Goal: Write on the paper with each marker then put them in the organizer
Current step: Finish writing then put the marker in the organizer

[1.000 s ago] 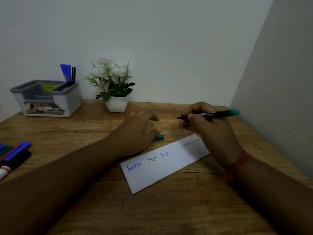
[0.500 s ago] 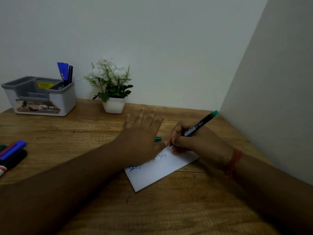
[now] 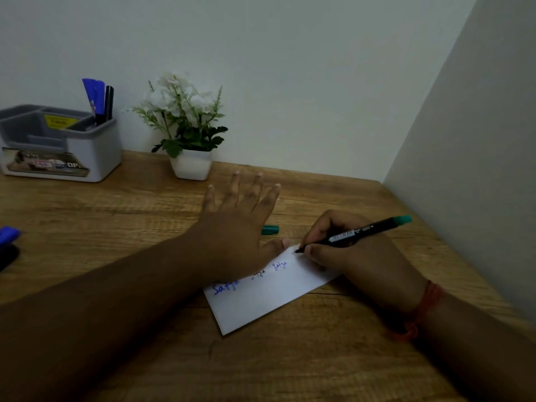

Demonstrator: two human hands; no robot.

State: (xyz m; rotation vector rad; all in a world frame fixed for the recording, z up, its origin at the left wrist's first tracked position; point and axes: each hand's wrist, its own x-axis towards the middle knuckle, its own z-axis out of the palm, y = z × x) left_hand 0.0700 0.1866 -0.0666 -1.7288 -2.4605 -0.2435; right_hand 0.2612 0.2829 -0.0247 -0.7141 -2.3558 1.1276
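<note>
While the right hand [image 3: 345, 250] pinches the green marker [image 3: 359, 232] in a writing grip, its tip rests on the far edge of the paper [image 3: 269, 297], just right of the third written word, so I judge that a fourth word is about to begin. Left of the marker tip, the left hand [image 3: 235, 227] lies flat with its fingers straight and spread; its thumb side presses on the paper, most likely to keep the sheet from sliding under the strokes. Just beyond the paper, beside the left hand, the green cap [image 3: 271, 229] lies on the worktop [image 3: 290, 367], probably kept near for closing the marker afterwards. Far left of the paper, by the wall, stands the organizer [image 3: 87, 158]; one of its compartments already holds a blue marker [image 3: 94, 97] and a black marker [image 3: 108, 101], both upright. More markers [image 3: 8, 245] wait at the left edge of the worktop, well apart from the paper
</note>
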